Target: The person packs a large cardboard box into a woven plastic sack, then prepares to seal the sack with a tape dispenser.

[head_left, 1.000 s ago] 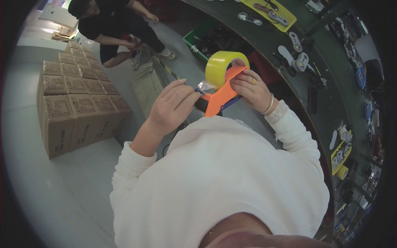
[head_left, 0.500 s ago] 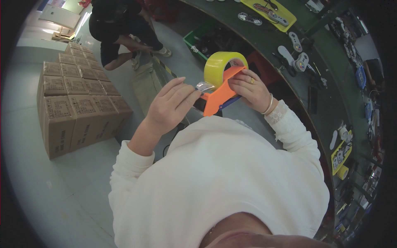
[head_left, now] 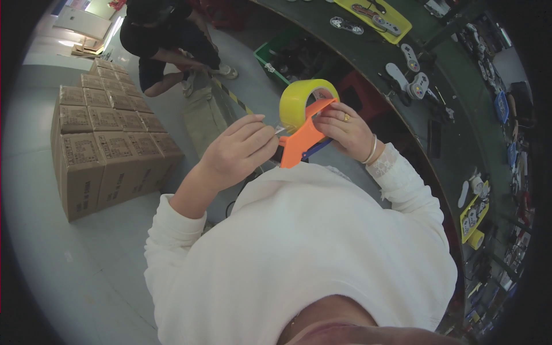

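An orange tape dispenser [head_left: 299, 144] with a blue part beneath is held up in front of my chest. A large roll of yellow tape [head_left: 293, 104] sits on it. My right hand [head_left: 348, 131] grips the dispenser from the right side, fingers wrapped over its orange edge. At the dispenser's left end, my left hand [head_left: 240, 148] pinches the loose end of the tape [head_left: 280, 130], a short clear strip close to the orange edge. The left fingertips are pressed together and partly hide what they hold.
Stacked cardboard boxes [head_left: 115, 135] stand on the floor at left. Another person [head_left: 172, 49] in dark clothes bends over a grey-green package [head_left: 210, 112] ahead. A curved green workbench [head_left: 368, 60] on the right carries game controllers [head_left: 418, 86] and a yellow tray [head_left: 397, 34]. A green crate [head_left: 264, 54] sits below.
Both hands and the dispenser have shifted slightly down and left. My left fingers have closed in on the tape end, and less of the clear strip shows. The other person leans slightly left.
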The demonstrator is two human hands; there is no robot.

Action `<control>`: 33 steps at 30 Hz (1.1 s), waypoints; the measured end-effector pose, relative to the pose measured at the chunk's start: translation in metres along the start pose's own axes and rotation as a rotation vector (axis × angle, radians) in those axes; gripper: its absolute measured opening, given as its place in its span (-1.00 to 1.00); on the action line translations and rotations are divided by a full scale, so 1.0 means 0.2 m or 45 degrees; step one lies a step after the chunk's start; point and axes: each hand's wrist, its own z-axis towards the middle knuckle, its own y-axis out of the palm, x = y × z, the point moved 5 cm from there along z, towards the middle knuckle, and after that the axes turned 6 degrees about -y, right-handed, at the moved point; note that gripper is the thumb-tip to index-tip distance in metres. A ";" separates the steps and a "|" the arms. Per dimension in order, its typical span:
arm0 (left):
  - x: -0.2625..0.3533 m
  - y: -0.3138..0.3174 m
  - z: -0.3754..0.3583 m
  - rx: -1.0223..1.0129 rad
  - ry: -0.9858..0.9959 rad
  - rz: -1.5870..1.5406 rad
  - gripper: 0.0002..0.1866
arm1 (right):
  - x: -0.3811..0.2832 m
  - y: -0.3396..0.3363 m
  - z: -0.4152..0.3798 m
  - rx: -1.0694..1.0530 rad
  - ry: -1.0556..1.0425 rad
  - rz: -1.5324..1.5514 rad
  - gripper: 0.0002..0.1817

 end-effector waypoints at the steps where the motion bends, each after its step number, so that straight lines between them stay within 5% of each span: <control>1: 0.00 0.00 0.00 -0.022 -0.006 -0.033 -0.85 | -0.01 0.00 0.00 -0.026 0.005 0.026 -0.87; 8: 0.05 -0.01 -0.01 -0.099 -0.078 -0.263 -0.78 | -0.04 0.01 -0.03 -0.128 0.001 0.228 -0.88; 13: 0.02 -0.01 -0.03 -0.227 -0.189 -0.382 -0.91 | -0.05 0.03 -0.04 -0.169 0.033 0.303 -0.86; 29: -0.01 0.01 -0.05 -0.305 -0.142 -0.198 -0.84 | -0.07 0.00 0.02 -0.240 0.036 0.336 -0.86; 33: 0.00 0.03 -0.06 -0.281 -0.154 -0.367 -0.84 | -0.08 0.06 0.00 -0.377 0.213 0.721 -0.64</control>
